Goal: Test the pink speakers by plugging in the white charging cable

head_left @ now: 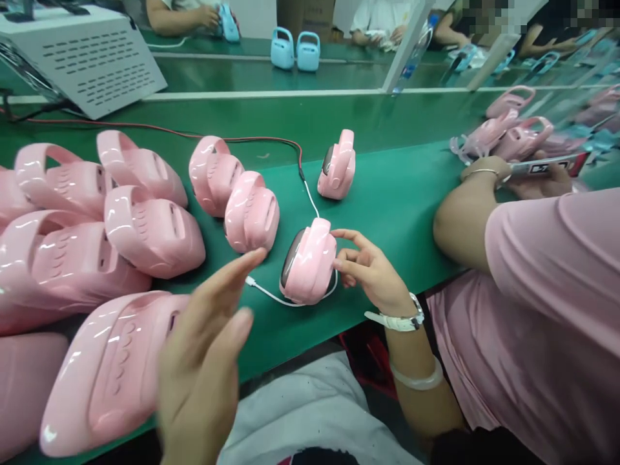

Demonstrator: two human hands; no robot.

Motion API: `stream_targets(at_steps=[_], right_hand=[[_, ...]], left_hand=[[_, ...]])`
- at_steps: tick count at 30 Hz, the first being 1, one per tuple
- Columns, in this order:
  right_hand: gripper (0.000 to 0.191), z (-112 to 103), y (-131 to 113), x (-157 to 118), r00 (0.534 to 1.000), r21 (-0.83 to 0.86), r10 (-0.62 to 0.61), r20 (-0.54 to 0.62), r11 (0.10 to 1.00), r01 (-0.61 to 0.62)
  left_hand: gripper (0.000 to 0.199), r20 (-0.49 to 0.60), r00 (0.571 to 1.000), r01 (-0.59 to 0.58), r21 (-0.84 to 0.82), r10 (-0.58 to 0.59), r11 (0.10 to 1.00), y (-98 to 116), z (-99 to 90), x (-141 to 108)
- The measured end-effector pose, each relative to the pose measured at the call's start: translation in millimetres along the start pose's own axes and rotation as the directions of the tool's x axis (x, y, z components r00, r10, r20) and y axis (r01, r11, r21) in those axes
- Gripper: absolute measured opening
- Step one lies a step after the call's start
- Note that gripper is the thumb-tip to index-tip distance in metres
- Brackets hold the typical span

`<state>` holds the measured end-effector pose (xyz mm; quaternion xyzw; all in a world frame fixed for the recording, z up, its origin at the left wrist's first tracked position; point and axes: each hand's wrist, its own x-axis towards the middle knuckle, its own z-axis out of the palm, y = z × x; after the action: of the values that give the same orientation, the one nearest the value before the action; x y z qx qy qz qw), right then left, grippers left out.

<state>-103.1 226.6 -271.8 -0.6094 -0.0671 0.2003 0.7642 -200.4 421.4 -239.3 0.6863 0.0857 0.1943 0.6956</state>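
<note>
My left hand (208, 361) is raised in the near foreground, empty, its fingers stretched out and the thumb apart. In front of it stands a glossy pink handled device (312, 261) with a dark front panel. At that device's right side, my right hand (371, 268) has fingers apart, with fingertips touching or very close to it; no grip around it shows. A white cable (312, 199) runs down to the device from behind. The loose white plug (250, 281) of a cable lies to its left, and the cable curves along the device's base.
Several similar pink devices (155, 229) crowd the left of the green table (407, 194); another pink device (338, 165) stands behind. A perforated metal box (92, 58) is at back left. Blue devices (282, 48) stand across the table. A co-worker's arm (467, 213) reaches in from the right.
</note>
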Motion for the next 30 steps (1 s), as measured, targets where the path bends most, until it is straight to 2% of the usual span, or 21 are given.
stream_targets(at_steps=[2,5,8,10,21,30], right_hand=[[0.053,-0.3,2.7,2.9,1.000,0.039,0.008,-0.006,0.999,-0.007],[0.057,-1.2,5.9,4.9,1.000,0.085,0.022,-0.002,0.996,-0.021],[0.058,-1.9,7.8,6.0,1.000,0.133,0.029,0.012,0.991,-0.031],[0.057,-2.5,8.8,6.7,0.999,0.155,0.030,0.015,0.987,-0.032],[0.052,-2.2,9.8,7.3,1.000,0.192,0.010,0.017,0.981,-0.013],[0.049,-5.3,12.4,9.4,0.999,0.171,-0.011,0.044,0.985,0.003]], left_hand=[[0.035,0.110,0.989,0.103,-0.070,-0.095,0.992,-9.6,24.1,21.8],[0.045,0.216,0.947,0.258,-0.080,-0.236,0.963,-24.2,43.9,52.1],[0.045,0.321,0.909,0.281,0.000,-0.266,0.960,-32.6,49.5,64.6],[0.042,0.358,0.901,0.257,0.014,-0.245,0.966,-35.2,50.1,64.1],[0.031,0.362,0.916,0.205,-0.058,-0.171,0.977,-46.2,51.8,58.1],[0.032,0.381,0.917,0.167,-0.104,-0.116,0.980,-49.0,52.7,58.8]])
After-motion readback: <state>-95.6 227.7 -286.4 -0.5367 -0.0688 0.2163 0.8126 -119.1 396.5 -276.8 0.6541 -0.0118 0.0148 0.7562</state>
